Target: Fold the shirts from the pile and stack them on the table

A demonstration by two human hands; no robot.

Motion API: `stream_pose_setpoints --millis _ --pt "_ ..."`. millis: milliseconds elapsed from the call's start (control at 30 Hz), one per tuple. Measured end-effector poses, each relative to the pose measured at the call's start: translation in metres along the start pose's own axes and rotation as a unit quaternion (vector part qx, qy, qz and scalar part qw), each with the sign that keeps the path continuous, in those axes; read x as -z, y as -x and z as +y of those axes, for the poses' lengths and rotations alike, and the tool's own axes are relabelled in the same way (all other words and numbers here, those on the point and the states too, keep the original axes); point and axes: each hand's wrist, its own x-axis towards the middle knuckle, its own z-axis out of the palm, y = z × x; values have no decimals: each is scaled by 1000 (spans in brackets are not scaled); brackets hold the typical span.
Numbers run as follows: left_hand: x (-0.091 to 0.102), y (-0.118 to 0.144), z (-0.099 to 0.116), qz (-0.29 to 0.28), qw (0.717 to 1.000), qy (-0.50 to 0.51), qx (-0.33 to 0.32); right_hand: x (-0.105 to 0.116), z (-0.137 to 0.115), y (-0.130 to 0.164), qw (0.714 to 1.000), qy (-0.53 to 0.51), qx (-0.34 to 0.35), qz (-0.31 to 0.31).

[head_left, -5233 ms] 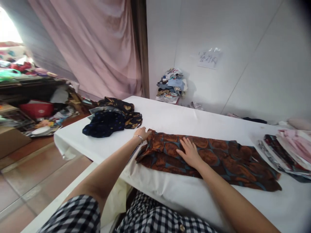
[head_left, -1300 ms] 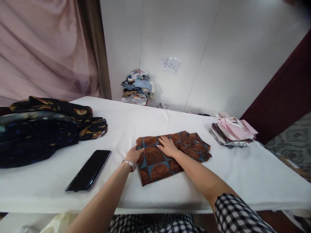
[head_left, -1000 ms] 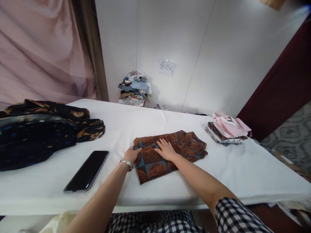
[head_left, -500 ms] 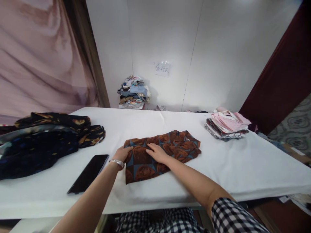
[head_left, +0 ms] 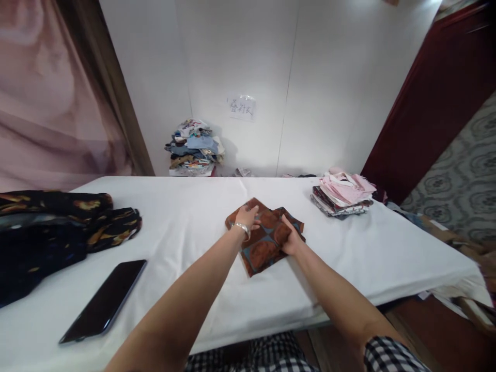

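Half a second ago the brown patterned garment (head_left: 267,235) lay wider across the white table (head_left: 186,206); now we see it folded into 1 compact packet, so the folding looks close to done. Our left hand (head_left: 247,216) rests flat on its upper left part, fingers loose, gripping nothing. Our right hand (head_left: 289,238) pinches the packet's edge at 3 o'clock. A folded stack (head_left: 341,194) sits toward 2 o'clock, a phone (head_left: 104,299) toward 8 o'clock.

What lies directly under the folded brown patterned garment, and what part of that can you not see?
The brown patterned garment lies on the white table cover, with the left hand and right hand on it. The cover beneath it is hidden.
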Motion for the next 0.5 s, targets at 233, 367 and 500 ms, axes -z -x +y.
stream_pose_setpoints --millis 233,367,500 --pt "28 12 -39 80 976 -178 -98 7 8 -4 994 -98 -45 34" --pt "48 1 -41 89 961 -236 -112 -7 9 4 991 -119 -56 15" --pt "64 -13 -48 79 961 -251 -90 -26 18 13 987 -138 -78 11"
